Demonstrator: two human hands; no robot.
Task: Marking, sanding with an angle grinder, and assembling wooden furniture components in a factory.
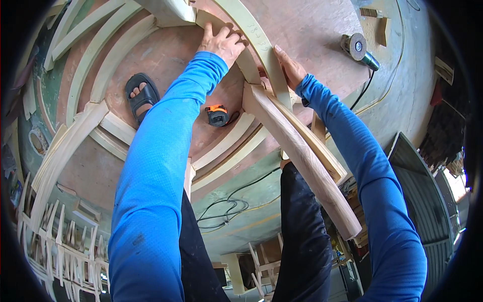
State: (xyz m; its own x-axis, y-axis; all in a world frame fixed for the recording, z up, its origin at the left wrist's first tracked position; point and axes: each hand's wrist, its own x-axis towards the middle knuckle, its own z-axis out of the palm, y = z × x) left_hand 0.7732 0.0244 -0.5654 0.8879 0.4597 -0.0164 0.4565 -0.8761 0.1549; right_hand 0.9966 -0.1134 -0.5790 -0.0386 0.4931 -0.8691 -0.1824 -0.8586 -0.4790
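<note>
My left hand [221, 44] lies over a short curved wooden rail [246, 64], its fingers bent across the wood. A pale curved wooden strip [259, 38] with pencil marks stands along the outer side of that rail. On the strip's right side is my right hand [291, 68], fingers straight along it and the hand closed round it. Below the hands, a thick rounded wooden leg [302, 156] joins the rail and slants toward me. Another squared wooden piece [171, 11] meets the rail's far end. The fingertips under the strip are partly hidden.
Inside the curved frame are an orange and black tape measure [218, 116] and my sandalled foot [142, 95]. An angle grinder [358, 49] lies at the right, its cord trailing. Curved wooden pieces [90, 63] lie at left; a black cable [229, 206] coils on the floor.
</note>
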